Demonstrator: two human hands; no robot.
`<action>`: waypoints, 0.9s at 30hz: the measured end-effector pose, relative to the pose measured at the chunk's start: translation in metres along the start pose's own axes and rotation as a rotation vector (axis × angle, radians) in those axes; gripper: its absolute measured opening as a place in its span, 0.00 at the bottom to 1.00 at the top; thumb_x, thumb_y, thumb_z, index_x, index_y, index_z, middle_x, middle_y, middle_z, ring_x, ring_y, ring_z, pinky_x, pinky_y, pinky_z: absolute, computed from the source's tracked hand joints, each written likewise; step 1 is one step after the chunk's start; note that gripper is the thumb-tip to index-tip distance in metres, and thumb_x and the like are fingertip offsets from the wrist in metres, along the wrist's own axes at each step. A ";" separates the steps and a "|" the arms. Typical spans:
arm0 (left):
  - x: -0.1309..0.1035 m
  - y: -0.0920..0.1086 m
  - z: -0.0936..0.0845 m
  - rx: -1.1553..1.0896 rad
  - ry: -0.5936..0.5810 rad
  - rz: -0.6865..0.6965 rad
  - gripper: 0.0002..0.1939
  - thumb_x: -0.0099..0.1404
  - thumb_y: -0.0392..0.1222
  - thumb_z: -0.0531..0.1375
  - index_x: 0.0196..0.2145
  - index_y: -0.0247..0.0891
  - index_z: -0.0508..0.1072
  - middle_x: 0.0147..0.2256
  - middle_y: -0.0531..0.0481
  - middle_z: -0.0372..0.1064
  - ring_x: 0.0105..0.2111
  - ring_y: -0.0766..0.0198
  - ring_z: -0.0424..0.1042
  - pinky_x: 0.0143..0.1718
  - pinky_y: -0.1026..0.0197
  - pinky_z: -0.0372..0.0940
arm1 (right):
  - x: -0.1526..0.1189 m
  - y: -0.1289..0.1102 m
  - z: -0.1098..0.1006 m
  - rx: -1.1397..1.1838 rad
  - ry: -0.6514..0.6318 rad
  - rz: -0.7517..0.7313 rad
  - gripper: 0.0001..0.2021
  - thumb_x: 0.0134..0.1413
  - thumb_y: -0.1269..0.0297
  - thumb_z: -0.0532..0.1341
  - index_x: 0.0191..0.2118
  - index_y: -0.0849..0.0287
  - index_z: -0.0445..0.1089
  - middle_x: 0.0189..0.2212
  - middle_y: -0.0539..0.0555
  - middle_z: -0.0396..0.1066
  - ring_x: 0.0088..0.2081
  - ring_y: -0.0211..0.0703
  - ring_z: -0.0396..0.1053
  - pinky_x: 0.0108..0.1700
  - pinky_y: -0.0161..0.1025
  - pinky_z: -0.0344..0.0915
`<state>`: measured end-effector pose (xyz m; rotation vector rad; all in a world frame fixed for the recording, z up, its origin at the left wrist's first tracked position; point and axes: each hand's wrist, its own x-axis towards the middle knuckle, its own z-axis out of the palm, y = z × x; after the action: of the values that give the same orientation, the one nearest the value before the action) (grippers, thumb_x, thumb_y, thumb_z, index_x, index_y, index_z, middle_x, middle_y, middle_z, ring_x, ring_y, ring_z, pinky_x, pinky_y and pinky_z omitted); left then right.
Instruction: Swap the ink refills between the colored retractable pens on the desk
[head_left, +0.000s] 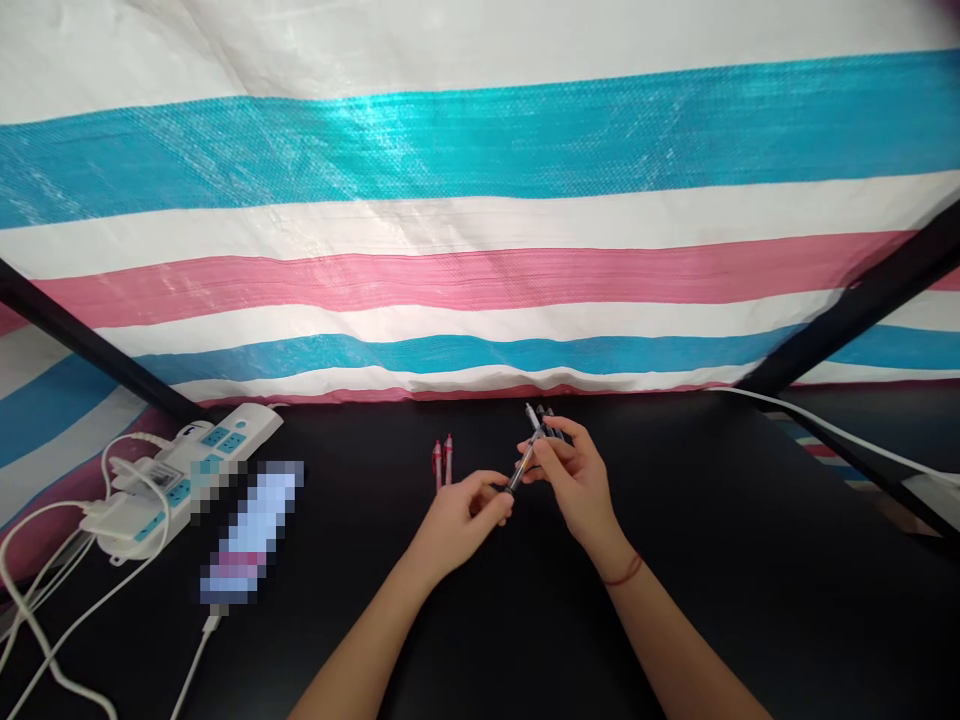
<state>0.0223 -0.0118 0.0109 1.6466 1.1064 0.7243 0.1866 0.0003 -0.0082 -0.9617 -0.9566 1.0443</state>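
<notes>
Between my two hands a clear-barrelled pen is held at a slant above the black table. My left hand pinches its lower dark end. Higher up the barrel, my right hand grips it with thumb and fingers; a red string circles that wrist. Two red pens lie side by side just beyond my left hand, their lower parts hidden behind it. Several dark pens show behind my right hand, mostly covered by its fingers.
On the left, a white power strip with plugs and white cables lies on the black table. Beside it is a blurred-out phone on a charging cable. Dark frame poles and a striped tarp close off the back.
</notes>
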 end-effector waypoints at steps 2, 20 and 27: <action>-0.001 0.000 0.006 -0.018 -0.051 -0.009 0.14 0.63 0.45 0.54 0.44 0.37 0.70 0.30 0.49 0.74 0.28 0.63 0.73 0.34 0.62 0.66 | -0.001 -0.002 0.002 -0.029 -0.040 0.004 0.19 0.49 0.56 0.64 0.45 0.55 0.62 0.28 0.51 0.74 0.24 0.39 0.72 0.24 0.36 0.71; -0.001 -0.005 0.014 -0.088 -0.127 -0.078 0.13 0.64 0.44 0.53 0.43 0.36 0.69 0.32 0.48 0.75 0.29 0.64 0.73 0.34 0.62 0.66 | -0.001 -0.003 -0.001 -0.151 -0.148 0.045 0.18 0.45 0.56 0.66 0.41 0.57 0.66 0.24 0.50 0.72 0.23 0.40 0.70 0.25 0.38 0.69; -0.001 -0.005 0.016 -0.134 -0.115 -0.083 0.13 0.64 0.45 0.53 0.42 0.36 0.69 0.33 0.47 0.75 0.30 0.64 0.73 0.35 0.61 0.66 | -0.002 -0.002 0.000 -0.150 -0.144 0.011 0.16 0.47 0.58 0.65 0.41 0.56 0.65 0.24 0.49 0.71 0.23 0.39 0.69 0.26 0.39 0.68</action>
<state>0.0337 -0.0184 0.0005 1.5012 1.0168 0.6285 0.1863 -0.0023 -0.0063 -1.0258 -1.1631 1.0741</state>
